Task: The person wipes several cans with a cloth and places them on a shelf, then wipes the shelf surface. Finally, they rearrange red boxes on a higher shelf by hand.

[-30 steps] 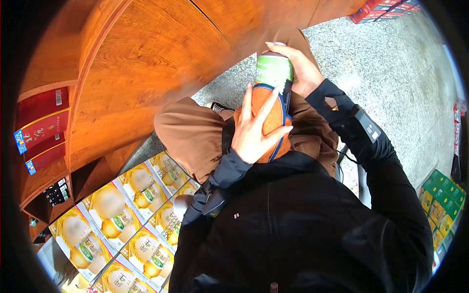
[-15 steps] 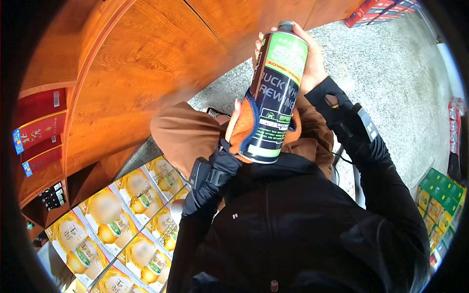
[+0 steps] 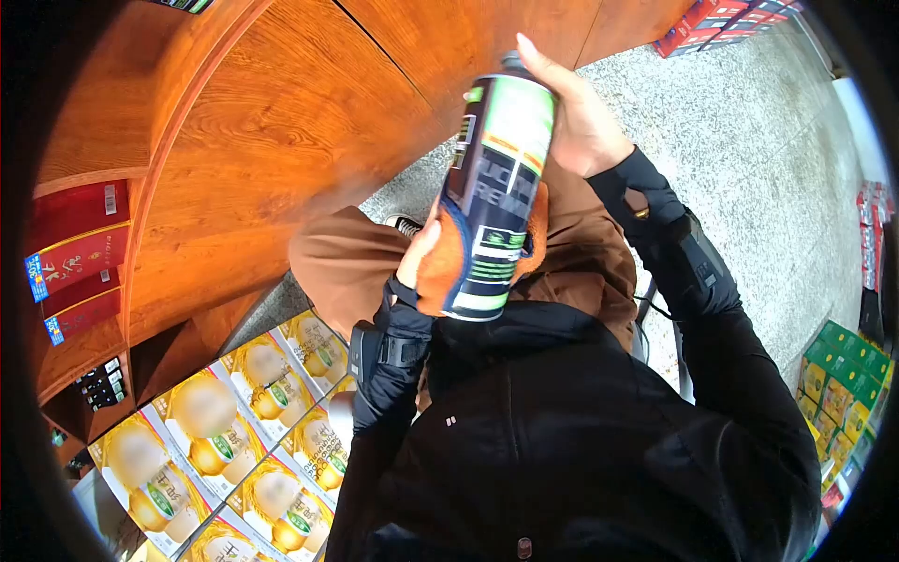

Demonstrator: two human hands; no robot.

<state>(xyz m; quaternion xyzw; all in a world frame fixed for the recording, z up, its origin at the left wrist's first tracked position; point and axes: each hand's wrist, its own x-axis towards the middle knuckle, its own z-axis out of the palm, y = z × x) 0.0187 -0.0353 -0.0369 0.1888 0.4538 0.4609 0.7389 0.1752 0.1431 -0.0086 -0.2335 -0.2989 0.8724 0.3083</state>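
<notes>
My left hand (image 3: 421, 248) grips the lower part of a tall can (image 3: 501, 192) through an orange cloth (image 3: 442, 267) with a dark blue edge. The can has a dark body, a bright green upper band, pale lettering and a grey cap (image 3: 512, 62). It tilts, with its top away from me and slightly right. My right hand (image 3: 585, 126) is beside the can's upper right side, one digit stretched out past the cap. Its other fingers are mostly hidden behind the can.
A curved wooden counter (image 3: 281, 159) spans the far left, with red boxes (image 3: 84, 244) on its shelf. Yellow-and-white cartons (image 3: 201, 412) lie at lower left. Green and yellow boxes (image 3: 847, 365) stand at right on the speckled floor (image 3: 749, 187). More red boxes (image 3: 721, 23) are at top right.
The can and my left hand have shifted left and a little toward me. My right hand has loosened from around the can's top, its fingertips no longer showing on the left side.
</notes>
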